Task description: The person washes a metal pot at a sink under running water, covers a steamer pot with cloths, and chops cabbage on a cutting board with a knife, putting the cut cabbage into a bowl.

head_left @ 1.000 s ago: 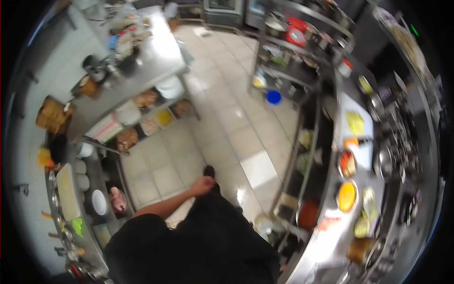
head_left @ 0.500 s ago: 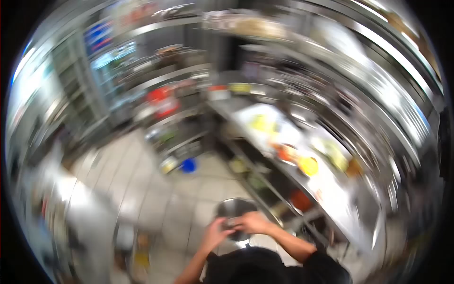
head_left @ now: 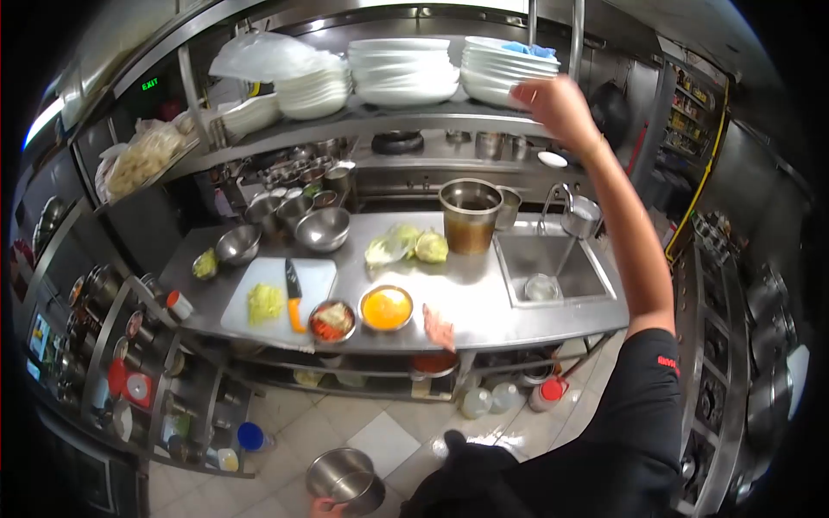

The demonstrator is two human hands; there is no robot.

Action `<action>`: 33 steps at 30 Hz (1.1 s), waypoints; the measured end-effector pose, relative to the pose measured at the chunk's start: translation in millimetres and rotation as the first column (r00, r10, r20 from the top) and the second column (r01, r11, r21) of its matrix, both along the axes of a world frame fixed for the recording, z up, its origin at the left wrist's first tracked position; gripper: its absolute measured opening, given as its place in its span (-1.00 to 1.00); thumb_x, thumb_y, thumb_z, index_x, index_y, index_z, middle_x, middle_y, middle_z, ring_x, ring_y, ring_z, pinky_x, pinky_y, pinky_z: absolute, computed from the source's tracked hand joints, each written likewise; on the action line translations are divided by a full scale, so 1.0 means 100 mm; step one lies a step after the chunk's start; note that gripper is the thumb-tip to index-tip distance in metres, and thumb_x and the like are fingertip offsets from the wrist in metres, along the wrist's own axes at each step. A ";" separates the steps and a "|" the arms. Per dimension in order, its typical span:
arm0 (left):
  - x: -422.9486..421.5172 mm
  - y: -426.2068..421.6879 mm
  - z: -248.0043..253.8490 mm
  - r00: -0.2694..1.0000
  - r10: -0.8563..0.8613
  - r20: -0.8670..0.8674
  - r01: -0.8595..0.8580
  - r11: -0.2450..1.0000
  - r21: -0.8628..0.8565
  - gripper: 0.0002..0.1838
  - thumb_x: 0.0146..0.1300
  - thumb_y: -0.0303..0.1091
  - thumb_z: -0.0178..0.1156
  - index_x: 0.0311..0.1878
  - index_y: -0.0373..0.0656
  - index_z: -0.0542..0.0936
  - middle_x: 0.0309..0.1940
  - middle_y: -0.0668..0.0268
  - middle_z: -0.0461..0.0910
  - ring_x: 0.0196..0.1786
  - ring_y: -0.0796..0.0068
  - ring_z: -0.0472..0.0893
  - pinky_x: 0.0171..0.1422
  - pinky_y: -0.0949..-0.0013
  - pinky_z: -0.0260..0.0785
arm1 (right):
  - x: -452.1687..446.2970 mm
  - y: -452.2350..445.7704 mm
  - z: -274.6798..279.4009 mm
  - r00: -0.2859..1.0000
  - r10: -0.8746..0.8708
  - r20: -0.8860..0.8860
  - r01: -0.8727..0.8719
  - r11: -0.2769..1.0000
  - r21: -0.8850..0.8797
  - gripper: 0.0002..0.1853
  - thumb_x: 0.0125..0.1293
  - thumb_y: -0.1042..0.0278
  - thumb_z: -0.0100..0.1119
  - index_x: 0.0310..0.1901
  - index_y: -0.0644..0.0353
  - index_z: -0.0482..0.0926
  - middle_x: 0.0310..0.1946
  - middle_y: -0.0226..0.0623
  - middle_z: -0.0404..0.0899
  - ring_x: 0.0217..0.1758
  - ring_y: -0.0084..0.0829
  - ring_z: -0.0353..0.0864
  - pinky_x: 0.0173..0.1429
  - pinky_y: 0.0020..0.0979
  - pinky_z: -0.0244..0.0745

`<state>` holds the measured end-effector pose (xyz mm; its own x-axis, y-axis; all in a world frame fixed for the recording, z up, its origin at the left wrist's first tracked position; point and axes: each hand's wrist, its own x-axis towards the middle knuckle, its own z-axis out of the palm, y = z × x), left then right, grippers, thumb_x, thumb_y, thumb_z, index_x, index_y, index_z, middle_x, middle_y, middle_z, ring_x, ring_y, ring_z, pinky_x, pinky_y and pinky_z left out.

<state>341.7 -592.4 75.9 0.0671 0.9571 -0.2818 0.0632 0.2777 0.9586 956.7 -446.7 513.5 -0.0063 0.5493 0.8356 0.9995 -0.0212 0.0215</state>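
My left hand [head_left: 326,508] grips the rim of a deep steel pot [head_left: 345,482] low at the bottom of the view; the pot looks hollow, with its mouth tilted upward. My right hand [head_left: 557,108] is raised high at the overhead shelf, slightly blurred. Its fingers reach out at the right-hand stack of white bowls [head_left: 496,73], and nothing shows in them. Whether they touch the stack I cannot tell. A light-blue cloth or plastic piece [head_left: 529,50] lies on top of that stack.
Below the shelf [head_left: 389,121] is a steel counter [head_left: 371,259] with a cutting board [head_left: 319,276], a knife [head_left: 294,293], a bowl of orange-yellow liquid [head_left: 386,308] and a tall brown-filled container [head_left: 471,216]. A sink [head_left: 561,259] is at right, burners [head_left: 710,397] further right.
My view has swung right to face the counter. My right hand has left the pot and risen to the shelf, while my left hand keeps hold of the pot.
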 end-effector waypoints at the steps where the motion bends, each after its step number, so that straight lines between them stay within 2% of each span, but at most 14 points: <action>1: 0.16 0.15 0.05 0.990 -0.029 -0.140 0.028 1.000 -0.009 -0.82 0.16 -0.48 0.24 -0.17 -0.25 0.51 -0.22 0.20 0.60 -0.09 0.32 0.58 0.05 0.32 0.44 | 0.38 0.15 0.43 0.979 -0.151 0.135 0.151 0.988 0.011 -0.71 0.04 0.61 0.08 -0.21 0.17 0.70 -0.33 -0.11 0.67 -0.21 -0.21 0.70 -0.14 -0.34 0.56; 7: 1.22 0.65 0.03 0.885 0.125 -0.448 0.101 0.888 0.448 -0.71 -0.33 -0.63 0.40 -0.48 -0.24 0.50 -0.25 0.15 0.55 0.16 0.24 0.51 0.11 0.32 0.38 | 2.28 1.63 1.34 0.783 -0.484 0.390 0.618 0.677 -0.400 -0.46 0.06 0.12 0.28 0.14 0.03 0.57 0.03 -0.09 0.60 0.25 -0.16 0.47 0.34 -0.25 0.32; 9: 1.82 0.85 0.49 0.974 0.027 -0.225 0.051 0.941 0.334 -0.72 -0.31 -0.64 0.37 -0.48 -0.23 0.49 -0.17 0.14 0.53 0.14 0.21 0.52 0.13 0.32 0.37 | 2.57 1.82 1.43 0.836 -0.312 0.451 0.510 0.745 -0.430 -0.50 0.10 0.08 0.26 0.06 0.14 0.57 -0.22 -0.17 0.66 -0.12 -0.20 0.63 0.02 -0.27 0.50; 11: 2.27 1.04 0.66 0.979 0.009 -0.202 0.072 0.919 0.387 -0.74 -0.25 -0.62 0.35 -0.45 -0.21 0.49 -0.20 0.18 0.52 0.04 0.26 0.53 0.10 0.35 0.37 | 2.48 1.61 1.30 0.992 -0.116 -0.055 0.115 0.993 -0.029 -0.62 0.15 0.09 0.26 -0.13 0.22 0.62 -0.44 -0.32 0.64 -0.50 -0.42 0.56 -0.33 -0.36 0.50; 15: 2.74 1.49 0.32 0.989 -0.127 0.081 0.078 0.893 0.444 -0.82 0.02 -0.54 0.23 -0.29 -0.15 0.48 -0.28 0.28 0.48 -0.21 0.43 0.49 0.03 0.34 0.37 | 1.41 0.26 0.84 0.752 0.614 -0.239 -0.474 0.756 0.451 -0.76 0.21 0.38 0.25 -0.09 0.23 0.59 -0.31 -0.34 0.62 -0.22 -0.46 0.61 -0.16 -0.40 0.55; 16: 2.90 1.54 0.41 0.965 -0.256 0.056 0.206 0.873 0.442 -0.82 0.02 -0.54 0.23 -0.29 -0.15 0.48 -0.28 0.28 0.48 -0.21 0.43 0.49 0.03 0.34 0.37 | 1.24 -0.02 0.54 0.856 0.479 -0.192 -0.370 0.829 0.419 -0.74 0.12 0.23 0.29 -0.28 0.26 0.61 -0.48 -0.28 0.62 -0.47 -0.43 0.57 -0.24 -0.35 0.53; 17: 3.09 1.56 0.55 0.959 -0.181 0.220 0.108 0.945 0.309 -0.85 0.13 -0.49 0.18 -0.24 -0.14 0.46 -0.29 0.30 0.47 -0.22 0.46 0.48 0.01 0.30 0.37 | 1.14 -0.35 0.32 0.934 0.093 0.346 -0.263 0.833 0.487 -0.81 0.02 0.34 0.22 -0.33 0.23 0.61 -0.37 -0.16 0.62 -0.33 -0.24 0.60 -0.19 -0.27 0.56; 18: 3.35 1.60 0.62 0.934 -0.087 0.347 0.042 0.990 0.135 -0.88 0.23 -0.44 0.13 -0.18 -0.14 0.44 -0.30 0.31 0.46 -0.24 0.49 0.47 -0.01 0.26 0.37 | 0.79 -0.75 -0.10 0.950 0.067 0.304 -0.186 0.905 0.382 -0.79 -0.14 0.39 0.19 -0.37 0.18 0.59 -0.27 -0.04 0.59 -0.17 -0.08 0.58 -0.09 -0.17 0.55; 19: 3.42 1.81 0.45 0.859 -0.316 0.404 0.259 0.947 0.192 -0.82 0.34 -0.30 0.10 -0.09 -0.16 0.43 -0.22 0.34 0.47 -0.15 0.47 0.47 0.00 0.15 0.36 | 0.64 -0.92 -0.64 0.921 0.123 0.371 -0.211 0.956 0.206 -0.75 -0.21 0.36 0.19 -0.38 0.18 0.56 -0.08 0.04 0.53 -0.06 0.00 0.55 0.04 0.04 0.46; 22: 3.92 1.86 0.45 0.876 -0.264 0.403 0.254 0.964 0.079 -0.56 0.39 -0.17 0.06 0.24 -0.13 0.33 0.12 0.29 0.42 0.09 0.40 0.46 0.14 0.05 0.34 | -0.29 -1.07 -2.29 0.942 0.334 -0.008 -0.327 0.927 0.186 -0.71 -0.37 0.29 0.30 -0.56 0.26 0.51 0.17 0.17 0.35 0.39 0.16 0.22 0.40 0.34 0.01; 24: 4.28 1.60 0.52 0.729 -0.436 0.527 0.469 0.880 0.079 -0.54 0.40 -0.16 0.05 0.27 -0.13 0.31 0.18 0.27 0.38 0.10 0.39 0.46 0.11 0.11 0.37 | -0.70 -1.24 -3.11 0.917 0.135 -0.375 -0.219 0.957 -0.191 -0.42 -0.12 0.36 0.30 0.05 0.16 0.44 0.43 0.01 0.09 0.53 0.05 -0.01 0.47 0.25 -0.10; 28: 4.53 1.30 0.22 0.592 -0.589 0.551 0.618 0.770 0.159 -0.58 0.42 -0.21 0.02 0.26 -0.15 0.30 0.15 0.23 0.36 0.06 0.39 0.44 0.04 0.28 0.43 | -0.78 -1.69 -3.28 0.817 -0.314 -0.483 0.288 0.949 -0.130 -0.22 -0.04 0.30 0.26 0.31 0.11 0.27 0.51 -0.10 -0.06 0.58 -0.10 -0.11 0.48 0.18 -0.11; 30: 4.69 0.97 0.40 0.592 -0.671 0.447 0.640 0.728 0.246 -0.93 0.40 -0.34 0.02 -0.18 -0.10 0.40 -0.36 0.47 0.32 -0.45 0.74 0.24 -0.44 0.69 0.11 | -0.64 -2.02 -3.10 0.736 -0.411 -0.538 0.416 0.901 -0.120 -0.21 0.05 0.17 0.23 0.36 0.15 0.21 0.49 -0.10 0.00 0.55 -0.07 -0.04 0.47 0.20 -0.07; 33: 4.79 0.76 0.43 0.527 -0.787 0.321 0.658 0.617 0.433 -0.89 0.38 -0.36 0.05 -0.29 -0.07 0.36 -0.46 0.55 0.25 -0.54 0.82 0.08 -0.54 0.66 -0.15 | -0.20 -2.56 -2.98 0.457 -0.464 -0.758 0.497 0.841 -0.215 -0.51 0.34 -0.03 -0.03 0.02 0.28 0.50 0.02 0.01 0.56 0.16 0.04 0.48 0.30 -0.02 0.27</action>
<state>820.2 -516.4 118.4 0.8166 0.5422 0.1982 -0.3001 0.1055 0.9481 936.8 -703.0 215.3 0.8863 0.2323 0.4006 0.4625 -0.4881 -0.7402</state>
